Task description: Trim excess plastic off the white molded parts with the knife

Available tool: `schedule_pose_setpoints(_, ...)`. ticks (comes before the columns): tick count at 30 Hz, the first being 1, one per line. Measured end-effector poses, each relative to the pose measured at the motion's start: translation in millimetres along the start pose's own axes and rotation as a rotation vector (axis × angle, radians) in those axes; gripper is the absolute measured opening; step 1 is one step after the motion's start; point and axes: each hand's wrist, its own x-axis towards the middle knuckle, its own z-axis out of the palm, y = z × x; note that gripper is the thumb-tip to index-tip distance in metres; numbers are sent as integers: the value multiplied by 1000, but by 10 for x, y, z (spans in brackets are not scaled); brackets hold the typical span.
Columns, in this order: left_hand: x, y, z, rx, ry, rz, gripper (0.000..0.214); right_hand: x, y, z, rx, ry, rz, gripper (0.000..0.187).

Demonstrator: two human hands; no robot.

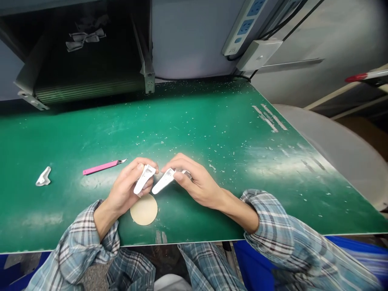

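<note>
My left hand [127, 188] is closed around a small white plastic part [144, 179] just above the green table [212, 133]. My right hand [194, 180] pinches a second, similar white plastic part [163, 181] beside it, their tips close together. A round beige disc [144, 210] lies on the table right under my left hand. Both forearms wear plaid sleeves.
A pink-handled craft knife [101, 167] lies left of my hands, and another white plastic part [44, 177] farther left. A dark conveyor opening [85, 60] carrying white pieces [85, 38] is at the back left. A power strip [244, 24] hangs on the wall. A pale round bin rim [333, 141] is at right.
</note>
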Motion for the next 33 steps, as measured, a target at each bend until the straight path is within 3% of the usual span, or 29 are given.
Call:
schedule_pose_setpoints(12, -49, -99, 76, 27, 92, 44, 22, -11, 43, 103, 63, -26, -1, 35)
schedule_pose_setpoints(20, -60, -107, 86, -9, 69, 82, 23, -8, 45, 131, 61, -22, -22, 40)
schedule_pose_setpoints(33, -74, -106, 102, -79, 59, 40, 19, -44, 61, 153, 142, -26, 59, 39)
